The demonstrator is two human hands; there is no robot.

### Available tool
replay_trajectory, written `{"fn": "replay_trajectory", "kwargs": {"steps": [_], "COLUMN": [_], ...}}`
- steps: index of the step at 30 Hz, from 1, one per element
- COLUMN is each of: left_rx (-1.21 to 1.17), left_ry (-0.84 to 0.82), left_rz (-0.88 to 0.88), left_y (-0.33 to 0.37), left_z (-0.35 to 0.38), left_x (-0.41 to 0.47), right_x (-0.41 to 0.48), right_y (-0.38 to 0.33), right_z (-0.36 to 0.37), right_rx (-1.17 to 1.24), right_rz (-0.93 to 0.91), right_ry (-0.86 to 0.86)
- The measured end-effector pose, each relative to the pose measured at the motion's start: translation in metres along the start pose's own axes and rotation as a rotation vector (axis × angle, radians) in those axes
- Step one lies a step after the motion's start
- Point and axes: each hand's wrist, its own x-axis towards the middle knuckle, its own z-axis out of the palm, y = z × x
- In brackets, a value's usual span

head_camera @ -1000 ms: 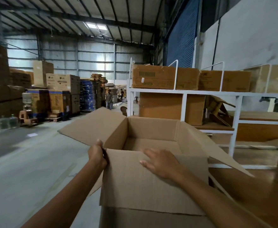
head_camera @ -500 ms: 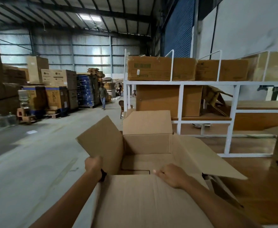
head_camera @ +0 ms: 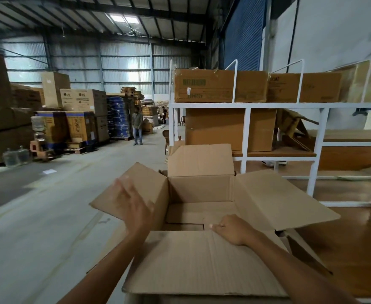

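Working a cardboard box [head_camera: 202, 189] open directly in front of the camera, with the white rack [head_camera: 247, 132] of stored cartons behind it. The box base is below frame, so I can't tell what it rests on. All 4 flaps are splayed outward, leaving the cavity exposed; only the folded bottom panels show inside. Near flap [head_camera: 202, 260] is bent down toward the person, likely to clear access to the opening. Far flap [head_camera: 200, 160] stands up, right flap [head_camera: 279, 198] lies out to the side, and left flap [head_camera: 140, 183] angles up and out. Left hand [head_camera: 134, 205] is released, fingers straight, palm over that flap's visible face. It reads as pushing the flap outward, but motion blur makes contact probable, not certain. Right hand [head_camera: 233, 230] is grasping the near flap's free edge, fingers curled over it, pinning it down.
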Motion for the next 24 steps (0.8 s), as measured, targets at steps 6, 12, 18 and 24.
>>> {"fn": "replay_trajectory", "kwargs": {"steps": [6, 12, 18, 24], "left_rx": [0.161, 0.303, 0.492, 0.559], "left_ry": [-0.810, -1.033, -1.295, -1.254], "left_rz": [0.319, 0.290, 0.245, 0.433], "left_y": [0.018, 0.021, 0.021, 0.062], "left_z": [0.030, 0.042, 0.082, 0.121], "left_x": [-0.011, -0.006, 0.023, 0.053], "right_x": [-0.003, -0.001, 0.021, 0.090], "right_y": [-0.002, -0.004, 0.002, 0.026], "right_z": [0.000, -0.002, -0.016, -0.028], "right_rx": [0.009, -0.012, 0.043, -0.229], "right_rz": [0.027, 0.107, 0.194, 0.148], "right_ry": [0.014, -0.077, -0.324, -0.411]}}
